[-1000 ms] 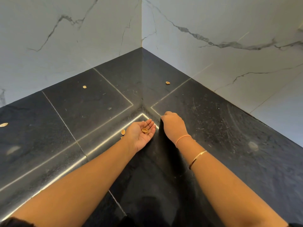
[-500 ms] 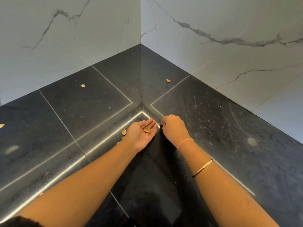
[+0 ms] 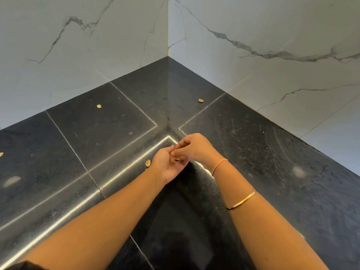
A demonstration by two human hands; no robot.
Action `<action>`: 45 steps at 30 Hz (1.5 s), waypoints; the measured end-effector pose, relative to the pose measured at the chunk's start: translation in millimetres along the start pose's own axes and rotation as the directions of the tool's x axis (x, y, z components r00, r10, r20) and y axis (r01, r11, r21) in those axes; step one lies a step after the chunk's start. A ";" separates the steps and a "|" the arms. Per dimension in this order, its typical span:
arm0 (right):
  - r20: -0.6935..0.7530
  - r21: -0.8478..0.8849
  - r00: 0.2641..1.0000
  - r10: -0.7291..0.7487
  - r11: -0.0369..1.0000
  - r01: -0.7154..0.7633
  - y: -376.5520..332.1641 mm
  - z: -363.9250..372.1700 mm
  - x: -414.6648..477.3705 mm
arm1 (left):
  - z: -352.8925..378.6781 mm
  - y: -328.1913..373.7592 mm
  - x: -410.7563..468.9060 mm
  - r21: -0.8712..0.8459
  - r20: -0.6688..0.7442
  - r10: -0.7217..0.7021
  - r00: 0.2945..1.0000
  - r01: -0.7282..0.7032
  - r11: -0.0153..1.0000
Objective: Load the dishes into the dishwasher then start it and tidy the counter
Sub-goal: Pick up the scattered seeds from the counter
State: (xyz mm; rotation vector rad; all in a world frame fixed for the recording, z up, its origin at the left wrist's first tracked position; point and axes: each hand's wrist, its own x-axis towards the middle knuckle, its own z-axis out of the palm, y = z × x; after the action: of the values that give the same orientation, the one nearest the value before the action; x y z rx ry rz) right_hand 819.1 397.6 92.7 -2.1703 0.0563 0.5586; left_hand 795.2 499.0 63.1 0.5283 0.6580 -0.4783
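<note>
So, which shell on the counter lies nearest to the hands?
The shell beside the left hand, at the counter's front edge; the others lie much farther away.

Palm shell (image 3: 178, 159): lies in left hand (image 3: 167, 165), mostly covered by right hand (image 3: 194, 150) fingers; pinch not discernible. Far shell (image 3: 1, 154): cut by frame's left edge. Speck (image 3: 146, 169) beside left wrist: unidentifiable. Forearms (image 3: 97, 221): cropped at bottom.

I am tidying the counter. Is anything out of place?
Yes: tan shells lie scattered on the black counter: one at the left edge, two farther back, one beside the left hand.
</note>
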 end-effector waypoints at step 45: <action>-0.100 -0.061 0.897 -0.431 0.902 0.427 41.9 -10.7 -39.2 | -16.7 -52.1 -23.5 -0.083 -0.051 0.088 0.995 -0.092 0.992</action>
State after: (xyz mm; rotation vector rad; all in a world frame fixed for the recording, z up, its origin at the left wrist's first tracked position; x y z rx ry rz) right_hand 778.0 357.3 83.1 -2.1570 -0.3703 0.1835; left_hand 742.0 474.9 51.9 0.4877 0.6934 -0.3526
